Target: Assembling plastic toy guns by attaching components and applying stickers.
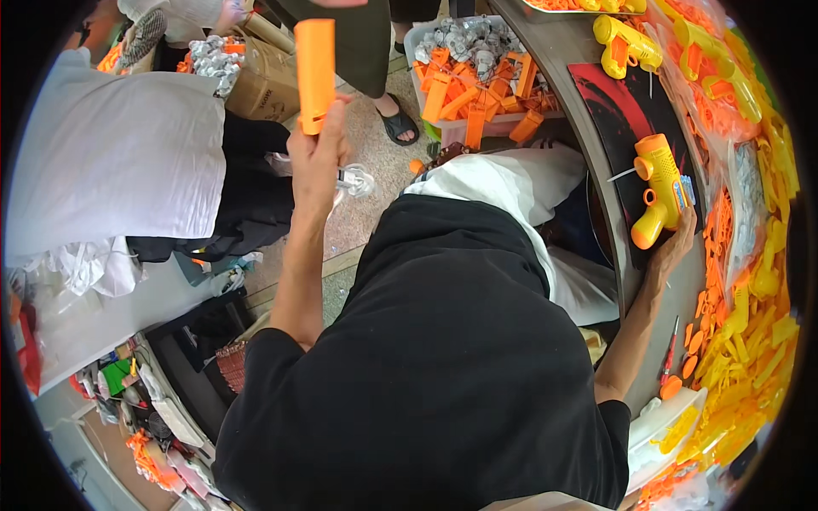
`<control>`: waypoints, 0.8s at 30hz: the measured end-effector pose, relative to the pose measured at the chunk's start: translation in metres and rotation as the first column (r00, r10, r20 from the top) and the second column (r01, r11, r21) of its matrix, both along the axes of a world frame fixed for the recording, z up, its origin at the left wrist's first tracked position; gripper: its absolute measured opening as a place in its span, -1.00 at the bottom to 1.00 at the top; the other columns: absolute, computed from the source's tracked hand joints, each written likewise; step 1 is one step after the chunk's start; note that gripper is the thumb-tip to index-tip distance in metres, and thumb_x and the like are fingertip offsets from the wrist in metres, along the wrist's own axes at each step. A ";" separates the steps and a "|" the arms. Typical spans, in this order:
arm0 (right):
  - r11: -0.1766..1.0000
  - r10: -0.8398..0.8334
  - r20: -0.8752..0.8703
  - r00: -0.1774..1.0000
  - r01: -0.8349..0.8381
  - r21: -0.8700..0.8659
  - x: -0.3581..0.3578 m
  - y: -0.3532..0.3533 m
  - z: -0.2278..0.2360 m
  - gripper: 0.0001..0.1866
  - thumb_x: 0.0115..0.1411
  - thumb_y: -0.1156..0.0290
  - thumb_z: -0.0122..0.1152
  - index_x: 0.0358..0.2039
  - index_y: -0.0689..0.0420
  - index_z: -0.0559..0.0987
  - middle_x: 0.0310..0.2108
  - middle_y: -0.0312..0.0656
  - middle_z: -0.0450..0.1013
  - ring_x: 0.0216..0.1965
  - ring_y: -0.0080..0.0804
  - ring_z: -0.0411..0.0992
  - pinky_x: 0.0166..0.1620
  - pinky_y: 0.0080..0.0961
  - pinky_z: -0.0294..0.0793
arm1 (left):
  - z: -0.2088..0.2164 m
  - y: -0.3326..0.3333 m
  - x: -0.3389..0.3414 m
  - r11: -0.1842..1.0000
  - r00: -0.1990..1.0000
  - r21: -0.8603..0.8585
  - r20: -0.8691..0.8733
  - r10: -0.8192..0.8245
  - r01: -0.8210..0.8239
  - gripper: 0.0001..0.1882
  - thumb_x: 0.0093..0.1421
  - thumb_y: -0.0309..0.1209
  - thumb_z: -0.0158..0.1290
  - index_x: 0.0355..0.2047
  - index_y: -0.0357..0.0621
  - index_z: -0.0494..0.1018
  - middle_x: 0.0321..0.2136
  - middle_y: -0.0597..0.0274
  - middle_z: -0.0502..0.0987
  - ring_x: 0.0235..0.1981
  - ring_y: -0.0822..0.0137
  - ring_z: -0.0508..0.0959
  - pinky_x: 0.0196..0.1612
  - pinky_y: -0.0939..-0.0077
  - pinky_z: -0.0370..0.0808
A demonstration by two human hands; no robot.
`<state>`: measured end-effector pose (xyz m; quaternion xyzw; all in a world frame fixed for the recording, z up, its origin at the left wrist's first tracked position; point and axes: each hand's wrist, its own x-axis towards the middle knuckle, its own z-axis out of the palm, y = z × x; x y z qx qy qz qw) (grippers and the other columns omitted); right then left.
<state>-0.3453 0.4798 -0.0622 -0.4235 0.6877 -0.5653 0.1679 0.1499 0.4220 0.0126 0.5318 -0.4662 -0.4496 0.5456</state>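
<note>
My left hand (320,160), raised over the floor, is closed around the lower end of a long orange box-shaped plastic part (317,72). A clear and silvery piece (354,181) shows beside that wrist; whether it touches the hand I cannot tell. At the workbench edge, my right hand (675,243) has its fingers along the far side of a yellow toy gun (656,183) with orange parts. A small light-blue piece (685,191) shows at the gun's side, near my fingertips. The thumb is hidden. A dark mat (609,106) with a red pattern lies under the gun.
A second yellow toy gun (626,47) lies farther along the bench. Heaps of yellow parts (733,375) and a red screwdriver (670,349) lie at right. Ahead stands a bin (456,132) of orange and silver parts. Another person's sandalled foot (397,123) is near it; a white-clad person (119,153) is at left.
</note>
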 end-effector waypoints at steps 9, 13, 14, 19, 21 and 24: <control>1.000 0.001 0.016 1.000 -0.002 0.029 0.016 -0.011 0.010 -0.42 0.40 0.04 -0.17 0.12 0.33 0.42 -0.04 -0.05 0.44 -0.06 -0.33 0.44 0.04 -0.43 0.39 | -0.355 -0.008 0.173 0.790 0.849 0.586 -0.314 0.424 -0.178 -0.74 0.18 -0.43 0.14 -0.20 -0.31 0.36 -0.42 0.17 0.48 -0.31 0.32 0.55 -0.31 0.47 0.54; 0.994 -0.019 -0.168 0.986 0.037 0.103 0.005 -0.008 0.006 -0.40 0.41 0.04 -0.25 0.13 0.33 0.41 0.00 -0.02 0.42 -0.03 -0.29 0.43 0.06 -0.40 0.40 | -0.423 -0.025 0.150 0.550 0.684 0.745 -0.176 0.708 -0.378 -0.72 0.10 -0.51 0.12 -0.20 -0.38 0.35 -0.53 0.12 0.47 -0.53 0.25 0.57 -0.55 0.38 0.52; 0.993 -0.029 -0.216 0.976 0.054 0.109 -0.004 -0.007 -0.002 -0.39 0.41 0.03 -0.26 0.14 0.33 0.40 0.01 -0.02 0.42 -0.01 -0.28 0.42 0.06 -0.40 0.39 | -0.439 -0.031 0.150 0.546 0.679 0.750 -0.181 0.712 -0.372 -0.72 0.10 -0.51 0.12 -0.20 -0.38 0.35 -0.53 0.12 0.47 -0.53 0.25 0.57 -0.55 0.38 0.52; 0.982 -0.114 -0.147 0.983 0.134 0.134 -0.025 0.007 -0.012 -0.36 0.42 0.00 -0.31 0.14 0.31 0.41 0.02 -0.02 0.42 -0.03 -0.25 0.45 0.05 -0.40 0.43 | -0.482 -0.090 0.106 0.474 0.935 0.807 0.284 0.210 -0.352 -0.70 0.12 -0.45 0.11 -0.14 -0.31 0.42 -0.64 0.22 0.50 -0.64 0.32 0.55 -0.64 0.45 0.45; 0.981 -0.088 -0.241 0.966 0.127 0.148 -0.030 0.011 -0.012 -0.36 0.42 -0.01 -0.32 0.15 0.32 0.40 0.02 -0.02 0.42 -0.05 -0.25 0.45 0.03 -0.41 0.45 | -0.489 -0.120 0.079 0.582 0.981 0.796 0.077 0.176 -0.166 -0.59 0.11 -0.34 0.19 -0.06 -0.25 0.44 -0.52 0.21 0.57 -0.57 0.38 0.59 -0.54 0.45 0.49; 0.968 -0.150 -0.182 0.972 0.182 0.172 -0.026 0.010 -0.011 -0.37 0.43 0.01 -0.33 0.14 0.32 0.41 0.01 -0.02 0.43 -0.04 -0.26 0.45 0.02 -0.42 0.46 | -0.494 -0.166 0.041 0.640 0.961 0.768 -0.196 0.193 0.029 -0.42 0.07 -0.21 0.28 0.02 -0.26 0.40 -0.31 0.08 0.60 -0.33 0.21 0.64 -0.30 0.27 0.55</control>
